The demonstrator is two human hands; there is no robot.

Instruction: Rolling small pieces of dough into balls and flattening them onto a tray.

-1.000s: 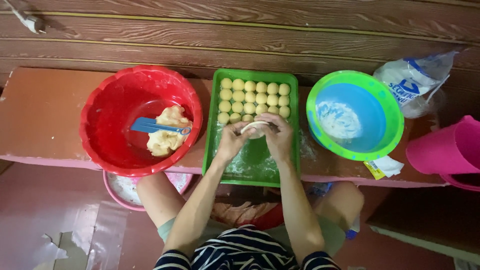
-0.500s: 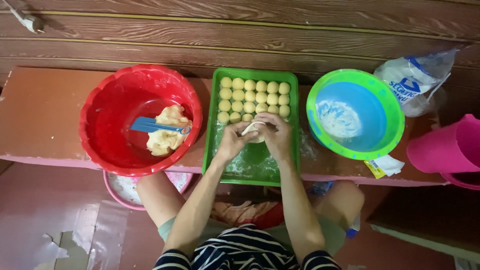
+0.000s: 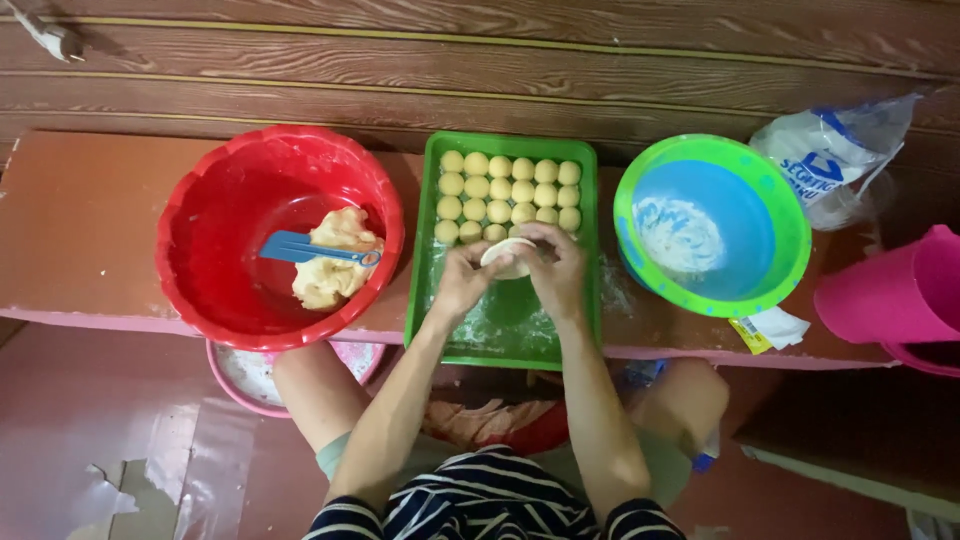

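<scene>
Fingers of left hand (image 3: pixel 462 283) and right hand (image 3: pixel 556 272) pinch 1 flattened dough disc (image 3: pixel 506 256) between them, above the green tray (image 3: pixel 440 330), just below its dough balls (image 3: pixel 510 192).

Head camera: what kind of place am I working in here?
Likely a home food-prep spot, not a commercial kitchen: a low brown bench against a wood-panelled wall, with a red plastic basin of dough and a green tray of dough balls.
</scene>
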